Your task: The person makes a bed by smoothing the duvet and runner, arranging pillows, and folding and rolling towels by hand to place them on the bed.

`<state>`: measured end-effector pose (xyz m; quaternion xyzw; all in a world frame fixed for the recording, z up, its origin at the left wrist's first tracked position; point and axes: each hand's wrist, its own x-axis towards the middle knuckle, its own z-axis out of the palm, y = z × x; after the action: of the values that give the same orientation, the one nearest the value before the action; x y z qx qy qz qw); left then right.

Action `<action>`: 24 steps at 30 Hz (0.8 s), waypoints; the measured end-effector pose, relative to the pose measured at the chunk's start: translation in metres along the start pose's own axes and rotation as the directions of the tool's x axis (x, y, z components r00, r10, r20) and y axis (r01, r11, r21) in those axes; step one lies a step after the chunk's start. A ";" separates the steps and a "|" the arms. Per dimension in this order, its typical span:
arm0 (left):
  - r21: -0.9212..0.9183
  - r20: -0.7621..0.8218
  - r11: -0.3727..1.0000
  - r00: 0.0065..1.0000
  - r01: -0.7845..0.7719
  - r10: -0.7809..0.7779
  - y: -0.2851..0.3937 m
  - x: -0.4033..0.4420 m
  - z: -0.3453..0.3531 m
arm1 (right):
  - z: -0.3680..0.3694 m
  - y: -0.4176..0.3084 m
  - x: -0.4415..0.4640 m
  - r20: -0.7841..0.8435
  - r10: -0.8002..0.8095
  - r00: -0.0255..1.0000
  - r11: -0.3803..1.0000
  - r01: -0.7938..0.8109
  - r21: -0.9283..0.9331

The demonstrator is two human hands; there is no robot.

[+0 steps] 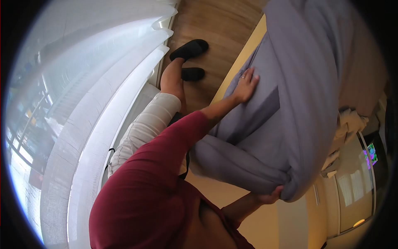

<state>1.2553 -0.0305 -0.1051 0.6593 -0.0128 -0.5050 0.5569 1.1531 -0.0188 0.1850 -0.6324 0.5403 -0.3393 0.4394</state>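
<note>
Cloth [311, 103] is lying to the right of the curtain [95, 103], folding over on itself. Black shoes [188, 50] are standing near the curtain's hem. Farther right of the curtain, the left hand [246, 88] is resting on the cloth, fingers lying loosely together and pinching nothing, presumably steadying that layer. Farther still from the curtain, the right hand [270, 197] is seemingly clamping the gathered corner, likely supporting its bulk; its fingertips are partly hiding.

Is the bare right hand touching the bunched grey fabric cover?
Touching: head view shows the right hand grasping a fold of the grey cover.
</note>
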 end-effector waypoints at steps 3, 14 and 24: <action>-0.054 -0.032 0.994 0.995 0.091 -0.092 -0.017 0.009 0.016 | 0.005 0.004 -0.007 0.011 -0.058 0.998 0.997 0.059 -0.053; -0.489 0.312 0.863 0.949 0.125 0.040 -0.065 0.059 0.016 | -0.037 0.035 -0.014 0.027 -0.350 0.936 0.928 0.350 -0.130; 0.072 -0.051 0.991 0.993 0.113 -0.109 -0.050 0.015 0.030 | -0.035 0.037 -0.009 0.036 -0.361 0.932 0.915 0.361 -0.177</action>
<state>1.2150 -0.0416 -0.1484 0.6908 0.0181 -0.5189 0.5031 1.1054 -0.0179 0.1653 -0.7588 0.4422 -0.3634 0.3108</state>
